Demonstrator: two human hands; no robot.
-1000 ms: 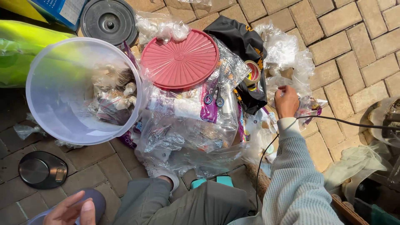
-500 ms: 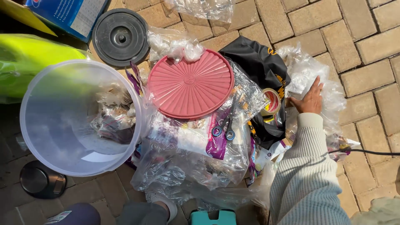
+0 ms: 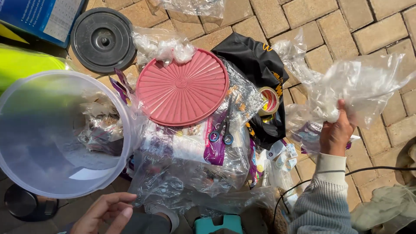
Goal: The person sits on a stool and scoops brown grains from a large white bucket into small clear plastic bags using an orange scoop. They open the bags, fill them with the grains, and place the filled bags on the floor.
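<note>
A clear plastic bag (image 3: 359,91), crumpled and empty-looking, is raised above the brick paving at the right, bunched at its lower left edge and spreading wide upward. A large translucent round tub (image 3: 56,134) lies at the left, its open mouth facing up.

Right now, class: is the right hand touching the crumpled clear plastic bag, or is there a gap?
Touching. The head view shows the right hand gripping the clear plastic bag, its fingers closed around the bunched film.
</note>
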